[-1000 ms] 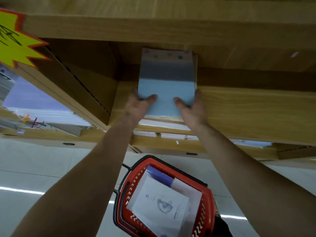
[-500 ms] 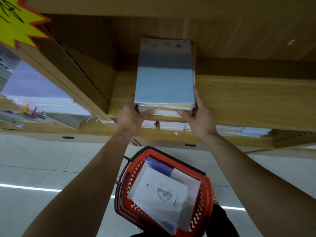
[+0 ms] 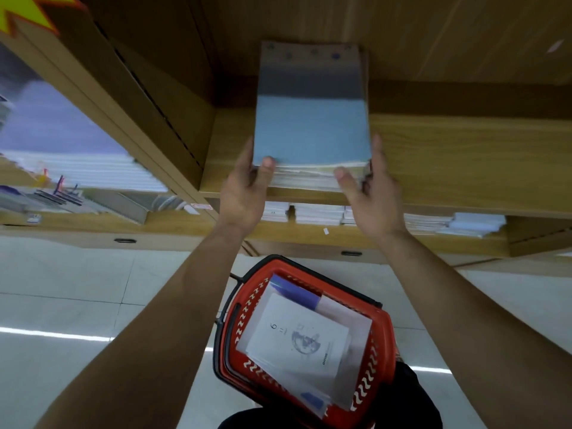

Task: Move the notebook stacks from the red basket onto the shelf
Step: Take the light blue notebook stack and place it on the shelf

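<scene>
Your left hand (image 3: 244,193) and right hand (image 3: 370,198) clasp the near corners of a blue-covered notebook stack (image 3: 311,131), thumbs pressed against its front edge and fingers running up its sides. The stack lies flat on the wooden shelf (image 3: 464,162), its near edge close to the shelf's front lip. Below, between your forearms, the red basket (image 3: 382,332) sits on the tiled floor (image 3: 62,274) with more notebooks (image 3: 297,339) inside, a white cover printed with a "6" on top.
</scene>
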Demonstrator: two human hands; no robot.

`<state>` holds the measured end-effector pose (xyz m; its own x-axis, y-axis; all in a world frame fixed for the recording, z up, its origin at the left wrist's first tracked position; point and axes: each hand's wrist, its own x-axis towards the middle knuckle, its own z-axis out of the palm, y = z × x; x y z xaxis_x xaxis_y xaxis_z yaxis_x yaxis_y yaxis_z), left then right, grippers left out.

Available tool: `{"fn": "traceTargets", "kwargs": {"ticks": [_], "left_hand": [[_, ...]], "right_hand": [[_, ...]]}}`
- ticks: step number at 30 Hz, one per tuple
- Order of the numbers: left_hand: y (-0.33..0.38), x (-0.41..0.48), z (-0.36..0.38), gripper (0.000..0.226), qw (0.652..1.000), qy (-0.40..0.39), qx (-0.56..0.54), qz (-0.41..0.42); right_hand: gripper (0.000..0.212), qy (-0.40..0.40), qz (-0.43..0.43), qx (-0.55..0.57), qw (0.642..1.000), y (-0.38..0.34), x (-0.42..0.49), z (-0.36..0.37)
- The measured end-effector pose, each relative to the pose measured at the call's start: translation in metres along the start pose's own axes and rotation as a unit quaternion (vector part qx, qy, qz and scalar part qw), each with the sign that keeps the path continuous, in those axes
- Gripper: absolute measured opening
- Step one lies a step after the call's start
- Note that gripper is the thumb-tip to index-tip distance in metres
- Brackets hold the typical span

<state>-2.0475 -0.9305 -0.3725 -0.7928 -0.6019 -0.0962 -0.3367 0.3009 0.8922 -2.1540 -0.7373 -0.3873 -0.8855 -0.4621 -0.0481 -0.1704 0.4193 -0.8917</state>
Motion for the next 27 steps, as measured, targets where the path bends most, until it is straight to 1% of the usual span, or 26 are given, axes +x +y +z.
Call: {"fn": "traceTargets", "kwargs": {"ticks": [3,6,8,10,12,14,17,20,22,24,26,27], "left_hand": [[0.012,0.002,0.0,0.066,0.999,0.024,0.027,-0.006],[0.015,0.005,-0.001,0.063,0.999,0.013,0.027,-0.012],[0.012,0.007,-0.003,0.058,1.0,-0.001,0.022,-0.017],[0.01,0.009,-0.008,0.057,0.999,-0.018,0.038,-0.013],[0.011,0.014,-0.009,0.057,0.998,-0.036,0.046,-0.019],[0.013,0.02,-0.007,0.057,0.997,-0.053,0.028,-0.04],[0.013,0.02,-0.002,0.064,0.997,-0.061,0.028,-0.048],[0.011,0.014,-0.002,0.068,0.997,-0.061,0.033,-0.038],[0.009,0.01,-0.003,0.064,0.996,-0.056,0.043,-0.046],[0.004,0.006,-0.003,0.057,0.994,-0.054,0.069,-0.059],[0.001,0.006,-0.001,0.06,0.991,-0.047,0.108,-0.062],[0.0,0.008,-0.001,0.061,0.989,-0.036,0.135,-0.057]], "right_hand": [[0.079,0.034,-0.022,-0.024,0.999,-0.006,0.007,-0.005],[0.065,0.05,-0.023,-0.015,0.998,-0.009,0.011,-0.007],[0.058,0.067,-0.018,-0.022,0.997,-0.008,0.008,-0.005],[0.057,0.092,-0.025,-0.061,0.994,-0.007,0.0,-0.003],[0.058,0.102,-0.032,-0.108,0.988,-0.005,-0.003,-0.003],[0.06,0.094,-0.016,-0.124,0.988,-0.005,0.0,-0.002],[0.062,0.075,0.0,-0.128,0.989,-0.006,0.007,-0.003],[0.068,0.026,0.007,-0.1,0.995,-0.001,0.009,-0.009],[0.078,-0.01,0.014,-0.061,0.998,0.001,0.006,-0.015],[0.094,-0.036,0.021,-0.037,0.998,0.002,0.002,-0.017],[0.11,-0.041,0.028,-0.059,0.997,0.004,-0.001,-0.018],[0.113,-0.031,0.025,-0.08,0.996,0.005,-0.002,-0.018]]}}
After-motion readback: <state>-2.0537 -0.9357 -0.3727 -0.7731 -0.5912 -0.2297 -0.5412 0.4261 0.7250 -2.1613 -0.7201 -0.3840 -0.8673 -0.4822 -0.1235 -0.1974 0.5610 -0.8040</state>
